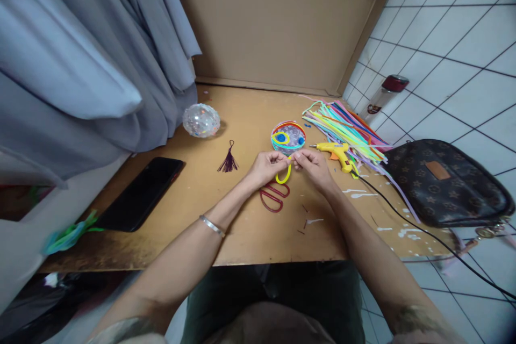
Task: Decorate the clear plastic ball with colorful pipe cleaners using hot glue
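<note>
My left hand (269, 167) and my right hand (311, 166) meet over the table, fingertips pinched together. Between them is a yellow pipe cleaner (284, 177), bent into a loop that hangs below the fingers. Just behind the hands sits a clear round ball (291, 134) trimmed with red, yellow and light blue strips and blue dots. Red-handled scissors (274, 196) lie under the hands, their blades hidden. Right of my right hand lies a yellow glue gun (336, 153), nozzle toward the ball.
A second clear ball (201, 120), a dark tassel (228, 158) and a black phone (141, 193) lie to the left. Coloured pipe cleaners (342, 123) are heaped at right, near a brown patterned bag (447, 183). The gun's black cord (403, 215) crosses the right side.
</note>
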`<state>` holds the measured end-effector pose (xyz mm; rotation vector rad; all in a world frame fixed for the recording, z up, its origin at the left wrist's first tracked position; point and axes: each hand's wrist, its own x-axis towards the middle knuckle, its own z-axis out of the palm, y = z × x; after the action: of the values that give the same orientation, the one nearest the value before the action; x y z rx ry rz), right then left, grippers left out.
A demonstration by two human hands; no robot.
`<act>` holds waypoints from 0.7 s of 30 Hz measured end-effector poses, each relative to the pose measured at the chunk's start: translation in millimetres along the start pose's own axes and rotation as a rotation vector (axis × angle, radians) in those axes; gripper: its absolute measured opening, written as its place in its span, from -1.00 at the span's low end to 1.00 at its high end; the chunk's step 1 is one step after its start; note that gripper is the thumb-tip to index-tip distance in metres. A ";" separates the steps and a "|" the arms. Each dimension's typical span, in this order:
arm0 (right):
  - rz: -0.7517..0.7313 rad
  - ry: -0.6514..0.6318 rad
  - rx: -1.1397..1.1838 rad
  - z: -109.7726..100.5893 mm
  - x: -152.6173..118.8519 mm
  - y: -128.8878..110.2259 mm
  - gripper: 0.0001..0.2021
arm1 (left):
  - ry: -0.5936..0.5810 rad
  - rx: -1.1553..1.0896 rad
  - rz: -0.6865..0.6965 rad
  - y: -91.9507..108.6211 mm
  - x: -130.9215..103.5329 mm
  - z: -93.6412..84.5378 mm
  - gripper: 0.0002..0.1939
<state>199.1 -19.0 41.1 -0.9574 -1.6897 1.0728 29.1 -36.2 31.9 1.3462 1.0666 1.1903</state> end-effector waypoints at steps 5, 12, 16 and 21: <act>-0.060 0.014 -0.113 -2.6 0.1 -4.8 -0.67 | -0.023 -0.015 0.006 -0.5 -0.8 0.5 -0.73; -0.058 -0.017 -0.132 -5.7 0.2 -8.2 -0.75 | -0.056 0.004 0.022 -3.2 -1.6 0.0 -0.66; -0.039 -0.030 -0.140 -6.7 -0.1 -8.1 -0.78 | -0.065 0.027 0.042 -3.4 -1.4 -0.8 -0.66; -0.081 -0.030 -0.216 -7.5 -0.2 -3.7 -0.83 | -0.079 0.149 0.074 -2.3 -2.9 -3.1 -0.73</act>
<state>205.7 -18.5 46.1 -1.0026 -1.8803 0.8680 25.8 -38.4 29.3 1.5475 1.0738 1.1191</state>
